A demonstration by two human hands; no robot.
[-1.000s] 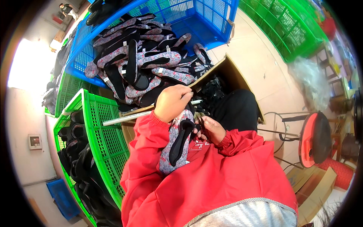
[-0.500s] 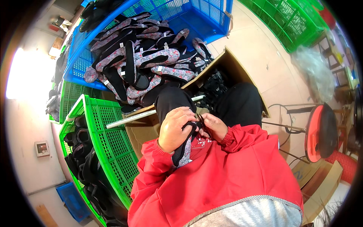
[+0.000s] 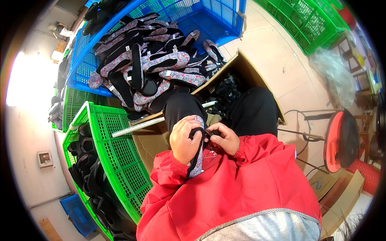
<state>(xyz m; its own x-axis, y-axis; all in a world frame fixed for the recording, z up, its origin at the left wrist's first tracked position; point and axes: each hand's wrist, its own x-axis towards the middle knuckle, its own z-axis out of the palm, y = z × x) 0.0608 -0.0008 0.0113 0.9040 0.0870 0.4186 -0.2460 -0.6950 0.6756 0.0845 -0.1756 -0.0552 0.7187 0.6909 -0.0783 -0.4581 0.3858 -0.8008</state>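
Observation:
A floral slipper (image 3: pixel 196 168) with black edging lies over my lap, upright along its length. My left hand (image 3: pixel 183 138) is closed around its middle, thumb on the near side. Close beside it, my right hand (image 3: pixel 226 138) is closed on a small dark tool (image 3: pixel 208 133) that looks like thread snips. Its tip is at the slipper's black edge, and the fingers hide most of it. Beyond my knees, an open cardboard box (image 3: pixel 240 61) holds black scraps or small pieces (image 3: pixel 229 93).
A blue crate (image 3: pixel 209 20) ahead is heaped with similar floral slippers (image 3: pixel 167 60). At my left stands a green crate (image 3: pixel 122 156) of black slippers, with a white pole (image 3: pixel 146 127) beside it. A round red-and-black stool-like object (image 3: pixel 333 140) and a plastic bag (image 3: pixel 333 76) are at right.
The slipper has been turned in my left hand, so its floral end now shows above the fingers. My right hand has tilted, and the tool's raised dark blades have dropped toward the slipper.

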